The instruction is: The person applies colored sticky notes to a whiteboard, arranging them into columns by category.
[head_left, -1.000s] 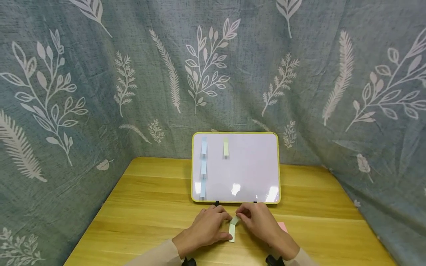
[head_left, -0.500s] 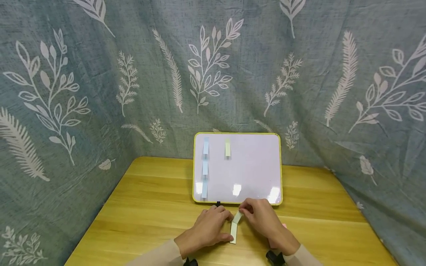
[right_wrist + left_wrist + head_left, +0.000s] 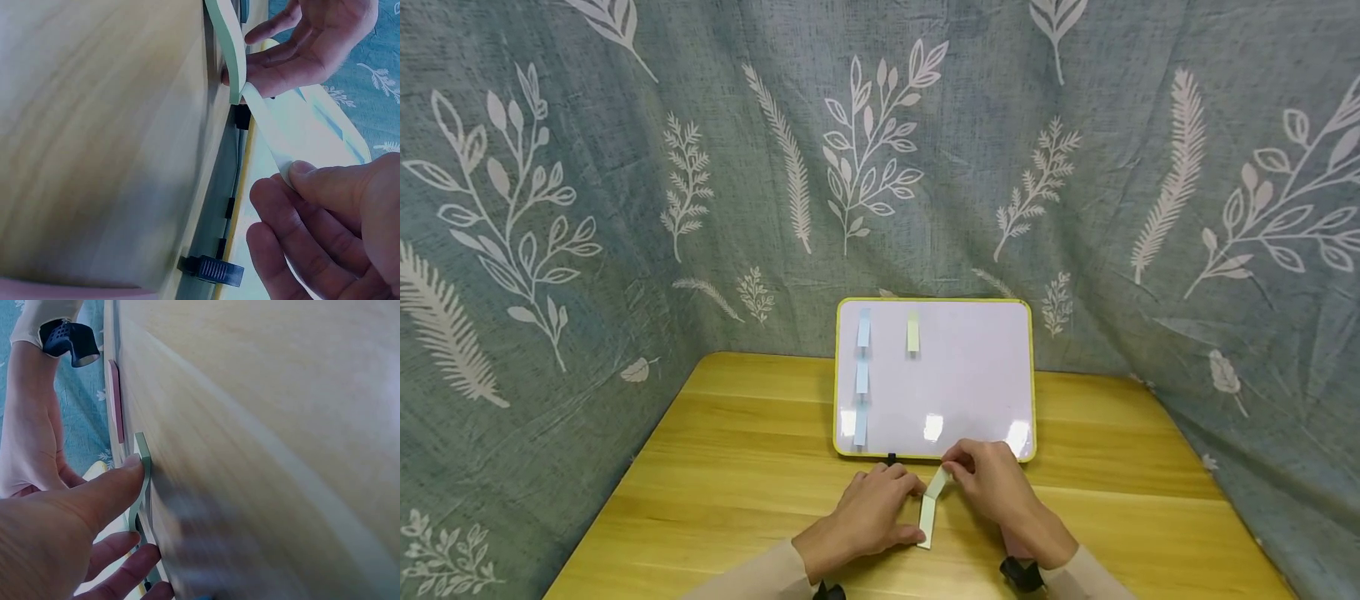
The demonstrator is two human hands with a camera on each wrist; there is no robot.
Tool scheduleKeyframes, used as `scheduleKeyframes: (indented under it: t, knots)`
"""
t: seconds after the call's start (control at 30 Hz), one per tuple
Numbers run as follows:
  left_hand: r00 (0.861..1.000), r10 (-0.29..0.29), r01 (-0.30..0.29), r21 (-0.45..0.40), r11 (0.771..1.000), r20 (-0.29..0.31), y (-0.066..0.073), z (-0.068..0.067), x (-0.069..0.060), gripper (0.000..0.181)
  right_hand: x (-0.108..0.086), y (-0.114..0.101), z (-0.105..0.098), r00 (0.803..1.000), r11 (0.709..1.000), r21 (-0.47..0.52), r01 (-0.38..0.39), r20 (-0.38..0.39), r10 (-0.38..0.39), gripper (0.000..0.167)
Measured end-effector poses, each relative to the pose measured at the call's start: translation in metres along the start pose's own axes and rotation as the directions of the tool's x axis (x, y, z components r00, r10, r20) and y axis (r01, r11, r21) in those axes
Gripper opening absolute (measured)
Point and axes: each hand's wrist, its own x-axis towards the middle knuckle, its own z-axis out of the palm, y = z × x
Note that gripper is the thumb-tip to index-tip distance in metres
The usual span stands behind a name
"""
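Observation:
A narrow pale green sticky-note pad (image 3: 927,525) lies on the table before the whiteboard. My left hand (image 3: 874,512) holds it, thumb (image 3: 122,478) on its near end and fingers by its far end. My right hand (image 3: 996,492) pinches the free end of the top sticky note (image 3: 269,140) between thumb and fingers. That note is bent up from the pad and still joined to it at the far end. Behind stands the whiteboard (image 3: 970,375) with a yellow frame. It bears several blue notes (image 3: 862,377) in a left column and one yellow-green note (image 3: 913,333).
A pink pad (image 3: 1017,546) lies on the table, partly under my right forearm; the left wrist view shows the pink pad (image 3: 115,403) edge-on. Black feet (image 3: 215,270) support the board's lower edge. A leaf-patterned curtain (image 3: 737,167) surrounds the wooden table (image 3: 715,467).
My right hand has moved away from me towards the board, lifting the note's end and drawing more of the note off the pad. The left hand stays on the pad.

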Motion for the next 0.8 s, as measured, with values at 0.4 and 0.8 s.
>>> scheduleKeyframes:
  t: [0.4, 0.8]
  knots:
    - [1.0, 0.001, -0.001, 0.005, 1.0, -0.002, -0.002, 0.002, 0.001, 0.058, 0.007, -0.003, -0.014, 0.997, 0.994, 0.111, -0.011, -0.073, 0.02, 0.008]
    - [1.0, 0.011, -0.011, -0.024, 1.0, -0.004, -0.003, 0.001, 0.0, 0.051, 0.014, -0.006, -0.019, 0.951, 0.984, 0.084, 0.159, -0.279, -0.13, 0.018]
